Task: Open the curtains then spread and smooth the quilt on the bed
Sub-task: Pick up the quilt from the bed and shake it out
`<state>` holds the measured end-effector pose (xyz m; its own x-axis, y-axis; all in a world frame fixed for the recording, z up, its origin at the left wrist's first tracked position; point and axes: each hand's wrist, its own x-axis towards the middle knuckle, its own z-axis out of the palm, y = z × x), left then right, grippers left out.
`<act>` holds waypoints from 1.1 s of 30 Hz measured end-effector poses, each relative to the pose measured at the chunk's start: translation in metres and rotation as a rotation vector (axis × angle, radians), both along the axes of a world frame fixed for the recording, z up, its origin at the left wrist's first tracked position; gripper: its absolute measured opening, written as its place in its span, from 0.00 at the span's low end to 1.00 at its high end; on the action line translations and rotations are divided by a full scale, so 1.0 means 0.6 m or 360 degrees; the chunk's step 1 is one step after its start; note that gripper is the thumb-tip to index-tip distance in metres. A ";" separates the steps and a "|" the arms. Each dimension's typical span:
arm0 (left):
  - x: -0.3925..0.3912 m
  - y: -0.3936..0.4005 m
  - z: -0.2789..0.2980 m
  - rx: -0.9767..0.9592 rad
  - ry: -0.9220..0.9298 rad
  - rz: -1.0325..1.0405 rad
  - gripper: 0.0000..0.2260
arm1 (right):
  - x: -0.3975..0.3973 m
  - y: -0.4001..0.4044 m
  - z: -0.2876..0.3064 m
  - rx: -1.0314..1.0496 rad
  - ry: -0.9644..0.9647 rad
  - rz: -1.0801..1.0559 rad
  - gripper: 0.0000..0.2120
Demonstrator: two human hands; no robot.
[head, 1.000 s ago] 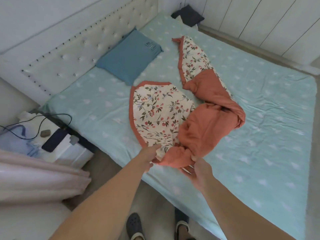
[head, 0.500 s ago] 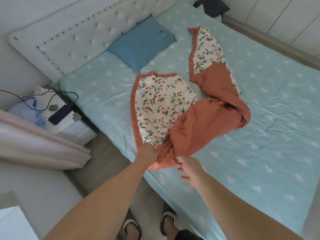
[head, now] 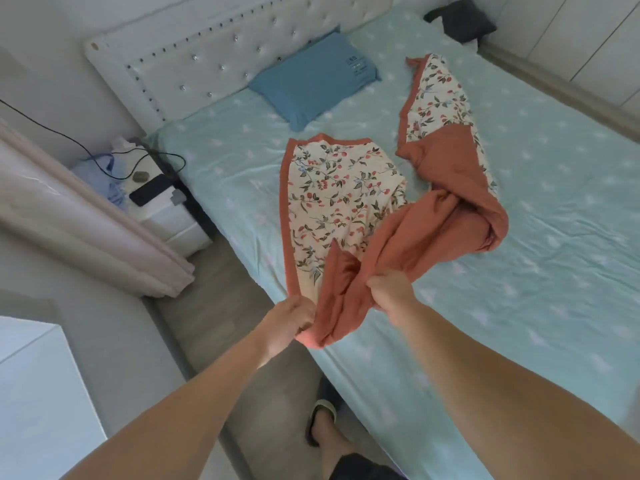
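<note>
Across the mint-green bed sheet [head: 519, 271], your left hand [head: 289, 318] and right hand [head: 391, 289] each gripped the crumpled rust-and-floral quilt [head: 346, 202].

Both arms reach forward, left hand [head: 289, 318] and right hand [head: 393, 291] clenched.

Bed [head: 519, 306]: crumpled quilt [head: 346, 199], blue pillow [head: 311, 84], dark cloth [head: 462, 20].
</note>
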<state>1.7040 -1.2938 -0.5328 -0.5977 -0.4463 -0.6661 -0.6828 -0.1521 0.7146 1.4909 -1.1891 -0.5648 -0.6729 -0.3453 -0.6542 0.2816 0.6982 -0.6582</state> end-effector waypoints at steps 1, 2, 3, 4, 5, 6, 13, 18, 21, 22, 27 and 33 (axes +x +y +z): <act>0.002 0.011 -0.009 0.0048 -0.0122 -0.0077 0.12 | 0.012 0.022 0.011 -0.0117 -0.0085 -0.0117 0.07; 0.000 0.026 -0.023 0.0040 -0.0218 -0.0187 0.19 | 0.025 0.049 0.021 -0.0245 -0.0184 -0.0249 0.08; -0.002 0.045 -0.031 0.0028 -0.0220 -0.0215 0.23 | 0.041 0.081 0.031 -0.0357 -0.0297 -0.0349 0.09; -0.011 0.071 -0.038 -0.0043 -0.0149 -0.0201 0.23 | 0.057 0.115 0.036 -0.0457 -0.0409 -0.0436 0.10; -0.025 0.090 -0.037 -0.0026 -0.0096 -0.0031 0.21 | 0.070 0.144 0.043 -0.0542 -0.0504 -0.0512 0.10; -0.033 0.120 -0.041 0.0006 -0.0068 0.0161 0.19 | 0.088 0.180 0.048 -0.0599 -0.0557 -0.0555 0.10; -0.016 0.281 -0.070 0.0078 0.0336 0.0785 0.14 | 0.155 0.382 0.034 -0.0306 -0.0528 -0.0551 0.08; 0.066 0.396 -0.046 -0.0900 0.0726 0.0028 0.08 | 0.151 0.424 0.036 -0.0082 -0.0102 -0.0470 0.11; 0.114 0.462 -0.064 -0.1390 0.0916 -0.0396 0.07 | 0.123 0.396 0.064 -0.0140 -0.0500 -0.0309 0.25; 0.128 0.482 -0.072 -0.1523 0.0927 -0.0465 0.07 | 0.121 0.392 0.063 -0.0079 -0.0549 -0.0164 0.28; 0.146 0.560 -0.087 -0.1825 0.0711 -0.0657 0.10 | 0.133 0.430 0.030 0.0150 -0.0432 0.0328 0.11; 0.131 0.652 -0.088 -0.1577 0.0468 -0.0480 0.10 | 0.141 0.553 0.007 -0.0114 -0.0613 0.0235 0.10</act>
